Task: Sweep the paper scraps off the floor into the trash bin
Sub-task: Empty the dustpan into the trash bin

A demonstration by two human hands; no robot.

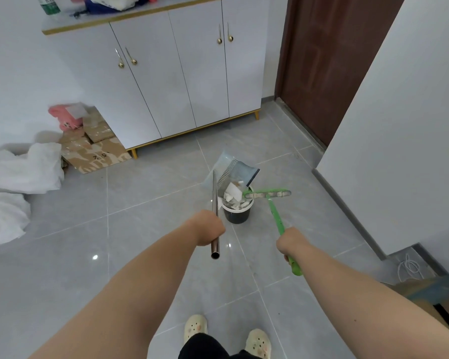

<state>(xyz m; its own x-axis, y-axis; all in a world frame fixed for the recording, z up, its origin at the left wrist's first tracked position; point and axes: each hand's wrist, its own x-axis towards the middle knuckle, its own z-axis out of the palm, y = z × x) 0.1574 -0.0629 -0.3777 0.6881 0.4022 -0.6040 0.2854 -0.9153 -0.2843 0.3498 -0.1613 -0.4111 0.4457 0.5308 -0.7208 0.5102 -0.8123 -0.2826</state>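
Observation:
A small dark trash bin [237,216] with a white rim stands on the grey tile floor, white paper scraps [232,193] piled in its mouth. A pale blue dustpan [237,170] is tilted over the bin's far side, its metal handle [215,203] gripped by my left hand [210,228]. My right hand [290,242] grips the green handle of a small broom [267,194], whose head lies across the bin's right rim.
A white cabinet [166,73] on gold legs stands behind the bin. Cardboard boxes [96,149], a pink object and white bags [18,177] lie at left. A brown door [329,60] and a white wall corner [399,125] are at right. My feet are at the bottom.

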